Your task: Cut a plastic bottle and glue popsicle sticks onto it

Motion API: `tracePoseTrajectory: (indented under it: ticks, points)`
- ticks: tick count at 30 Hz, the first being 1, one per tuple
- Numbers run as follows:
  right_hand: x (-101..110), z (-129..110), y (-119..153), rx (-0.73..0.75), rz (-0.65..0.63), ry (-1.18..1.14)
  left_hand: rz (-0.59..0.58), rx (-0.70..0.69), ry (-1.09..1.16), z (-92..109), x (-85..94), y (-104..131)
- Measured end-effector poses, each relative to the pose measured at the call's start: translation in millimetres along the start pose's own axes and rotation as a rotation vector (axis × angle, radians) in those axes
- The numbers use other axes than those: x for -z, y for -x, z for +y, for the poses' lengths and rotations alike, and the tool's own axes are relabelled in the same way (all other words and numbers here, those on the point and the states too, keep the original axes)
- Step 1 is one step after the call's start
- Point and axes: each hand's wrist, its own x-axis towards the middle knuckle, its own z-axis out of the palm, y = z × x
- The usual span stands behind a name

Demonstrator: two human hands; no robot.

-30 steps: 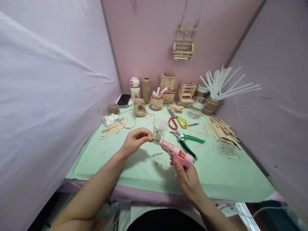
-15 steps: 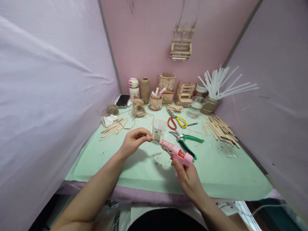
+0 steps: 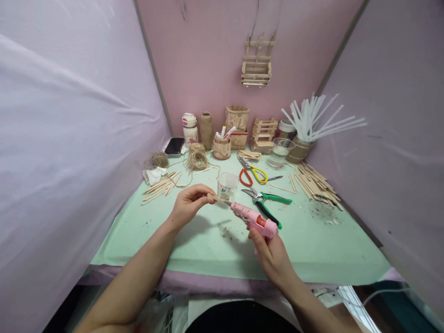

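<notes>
My left hand (image 3: pixel 192 203) pinches one end of a short, pale wooden stick (image 3: pixel 218 198) over the middle of the green table. A pink glue gun (image 3: pixel 251 216) is gripped in my right hand (image 3: pixel 270 252), its metal nozzle pointing left and meeting or nearly meeting the stick's right end. Dark residue coats the gun's front part. Just behind the stick stands a clear plastic cup (image 3: pixel 228 184) with printed figures. Right of the cup lie pruning shears (image 3: pixel 265 206) with green and black handles.
Scissors (image 3: pixel 252 171) with red and yellow handles lie farther back. Wooden sticks are piled at left (image 3: pixel 162 187) and right (image 3: pixel 317 186). Behind are twine (image 3: pixel 197 157), a pen holder (image 3: pixel 222 148), a water cup (image 3: pixel 280 152) and white glue sticks (image 3: pixel 307 120).
More of the wooden stick now shows between my left fingers and the nozzle. The whole view has shifted slightly, and both hands keep their hold.
</notes>
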Motion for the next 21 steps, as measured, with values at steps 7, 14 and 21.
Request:
tracePoseTrajectory:
  ticks: [7,14,21]
  points:
    - [4.4,2.1,0.2,-0.002,0.013,0.002,0.04,-0.008,-0.006,0.3,0.8,-1.0]
    - [6.7,5.4,-0.4,-0.002,0.024,-0.002,0.046,-0.021,0.011,-0.1,0.6,-2.1]
    - [8.1,6.8,-0.7,0.004,0.027,0.011,0.041,-0.032,0.019,-0.5,2.1,-1.1]
